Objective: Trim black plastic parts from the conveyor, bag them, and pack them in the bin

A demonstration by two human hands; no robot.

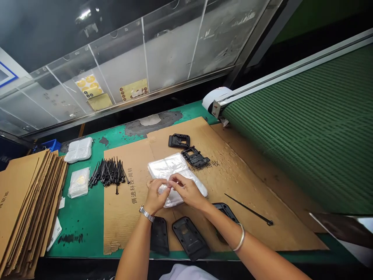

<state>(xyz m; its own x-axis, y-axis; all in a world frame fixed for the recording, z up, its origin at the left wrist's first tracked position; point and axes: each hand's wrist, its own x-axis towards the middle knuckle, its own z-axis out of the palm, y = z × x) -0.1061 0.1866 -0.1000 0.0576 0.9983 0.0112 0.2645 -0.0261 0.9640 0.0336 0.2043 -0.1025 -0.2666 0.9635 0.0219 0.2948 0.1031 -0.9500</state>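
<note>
Green conveyor belt [297, 132], right. Stack of flattened cardboard sheets [29, 202], left. Green tabletop [78, 229], bearing a printed cardboard mat [233, 186]. At centre, clear plastic bag [171, 198], pinched in the closed grip of left hand [155, 194] and right hand [189, 190]. Five black plastic housings [190, 238] lie outside it: two far, three near. Heap of black cable ties [109, 173], unbundled, left of the mat; single black cable tie [249, 209], right. Two white plastic packets [78, 149], far left.
</note>
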